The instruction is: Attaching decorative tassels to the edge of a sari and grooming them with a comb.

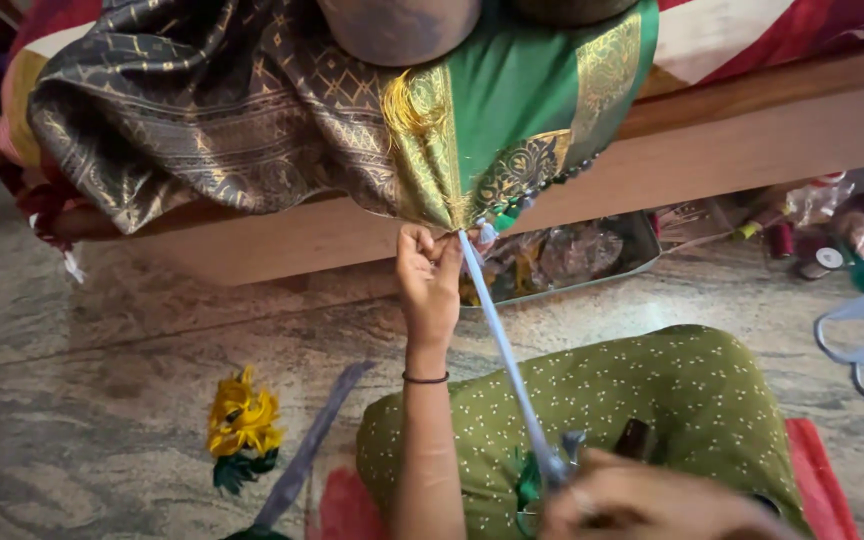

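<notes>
The left hand point(429, 283) is raised to the hem of a green silk fabric with woven gold border point(512, 120), its fingers pinched on the hem corner where a pale blue thread strand point(502, 345) begins. That strand runs taut, slanting down from the fabric to the right hand point(642, 505), which is closed around its lower end at the bottom of the view; a ring shows on one finger.

The fabric hangs over the edge of a smooth wooden bed frame point(732, 150), beside a grey-and-gold brocade stretch of cloth point(192, 110) with a fine geometric weave. Below the fabric, a shallow metal tray point(642, 245) of crinkled plastic packets sits under the frame. The polished, mottled grey-green stone floor point(82, 340) spreads beneath, with a bunch of yellow and green tassels point(242, 425) lying left of the fabric's hanging corner. Thread spools point(812, 250) lie on the floor to the fabric's right.
</notes>
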